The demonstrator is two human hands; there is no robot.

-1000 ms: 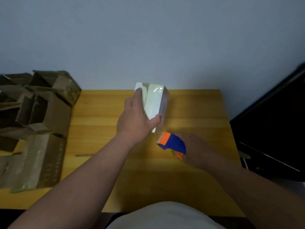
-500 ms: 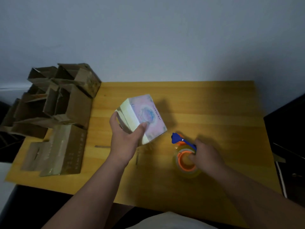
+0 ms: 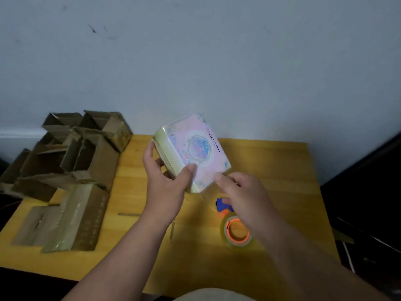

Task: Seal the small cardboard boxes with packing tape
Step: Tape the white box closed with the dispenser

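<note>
Head view: left hand [image 3: 167,187] gripping pink box [image 3: 195,151], right hand [image 3: 245,196] loosely open beside it.

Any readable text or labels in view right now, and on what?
"MINISO", as best it reads, runs sideways on the pink face of the small box that the left hand holds.
Faint columns of print on the flattened carton: too blurred to read.

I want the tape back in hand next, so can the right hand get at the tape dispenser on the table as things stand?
Probably yes. The right hand hangs just above the tape dispenser, which lies on the table with nothing over it. Its fingers reach toward the pastel box held in the left hand.
</note>
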